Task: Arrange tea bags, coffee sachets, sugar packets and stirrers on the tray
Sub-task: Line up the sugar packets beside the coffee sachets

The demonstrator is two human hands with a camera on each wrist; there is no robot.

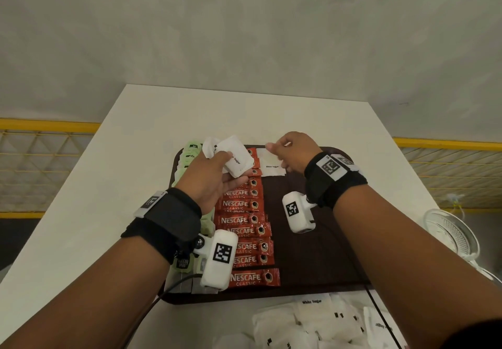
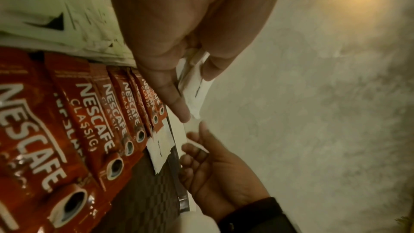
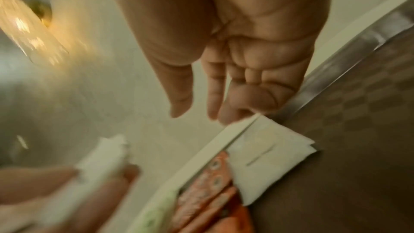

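From the head view, the dark brown rectangular tray (image 1: pixel 312 253) carries a finished column of pale green tea bags (image 1: pixel 190 153) and a column of red "NESCAFE CLASSIC" coffee sachets (image 1: pixel 244 221); the sugar column has barely begun, with flat white paper "White Sugar" packets (image 1: pixel 271 168) at the far edge. More loose white sugar packets (image 1: pixel 312 321) wait on the white table (image 1: pixel 135 144); no stirrers show. The left hand (image 1: pixel 214 177) grips several white packets (image 1: pixel 233 158). In the left wrist view, thumb and fingers pinch them. In the blurred right wrist view, the right hand (image 3: pixel 246 59) has loosely extended fingers touching the laid packet's edge, holding nothing.
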